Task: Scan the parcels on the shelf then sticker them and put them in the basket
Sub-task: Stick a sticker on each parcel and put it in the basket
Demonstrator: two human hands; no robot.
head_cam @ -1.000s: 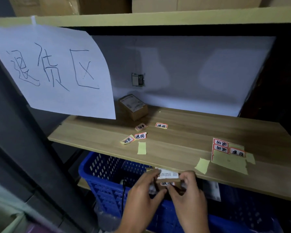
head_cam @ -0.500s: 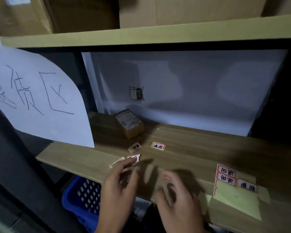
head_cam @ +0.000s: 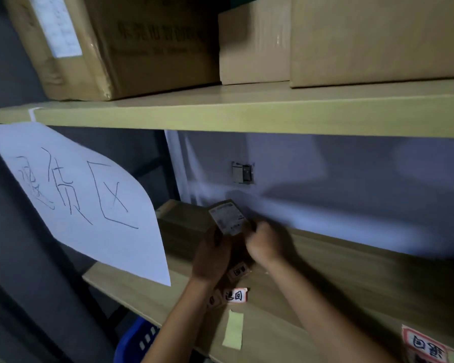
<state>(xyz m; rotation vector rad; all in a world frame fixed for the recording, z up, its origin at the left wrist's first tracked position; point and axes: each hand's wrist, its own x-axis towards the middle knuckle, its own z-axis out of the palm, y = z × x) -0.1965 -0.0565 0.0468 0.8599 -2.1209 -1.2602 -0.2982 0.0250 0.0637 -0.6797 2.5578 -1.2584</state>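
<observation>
A handwritten paper sign (head_cam: 84, 205) hangs at the left of the wooden shelf (head_cam: 351, 271), above a corner of the blue basket (head_cam: 135, 339). At the shelf's back, the left hand (head_cam: 211, 255) and right hand (head_cam: 266, 242) both curl around a small labelled parcel (head_cam: 228, 217). Nearer lie a red-bordered sticker (head_cam: 235, 295) and a sticker sheet (head_cam: 425, 347).
</observation>
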